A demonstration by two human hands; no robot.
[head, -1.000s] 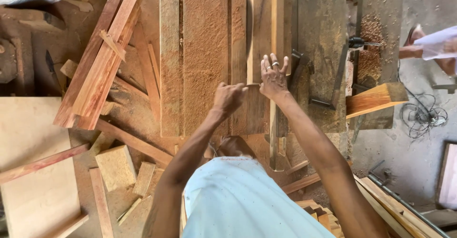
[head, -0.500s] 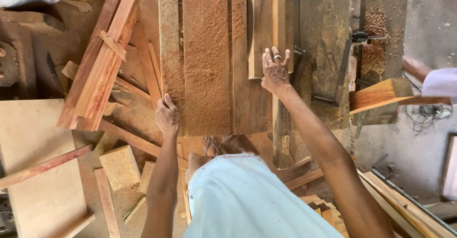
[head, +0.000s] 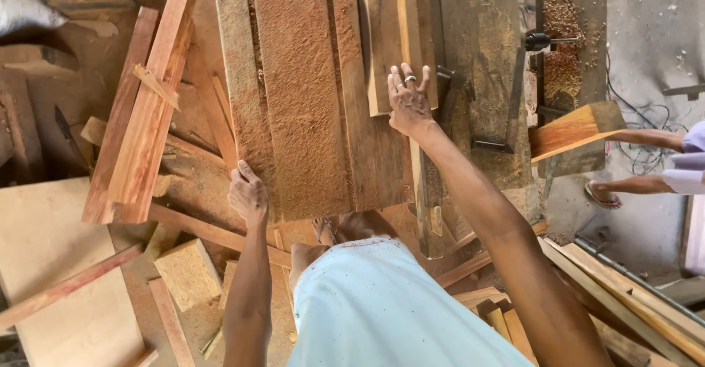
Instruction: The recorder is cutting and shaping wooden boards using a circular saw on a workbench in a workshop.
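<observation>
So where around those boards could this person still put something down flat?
The pale sheet at lower left is mostly bare, edged by a thin strip. The wide plank between the left hand and right hand is open. The floor below is crowded with offcuts.

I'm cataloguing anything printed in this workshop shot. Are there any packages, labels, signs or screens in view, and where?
None that can be made out: only bare wood, sawdust and a machine table.
Nearest thing to packaging: a grey-white sack or sheet, crumpled at the top left corner, no marking visible.
The left hand and right hand rest on unmarked, sawdust-covered planks.
</observation>
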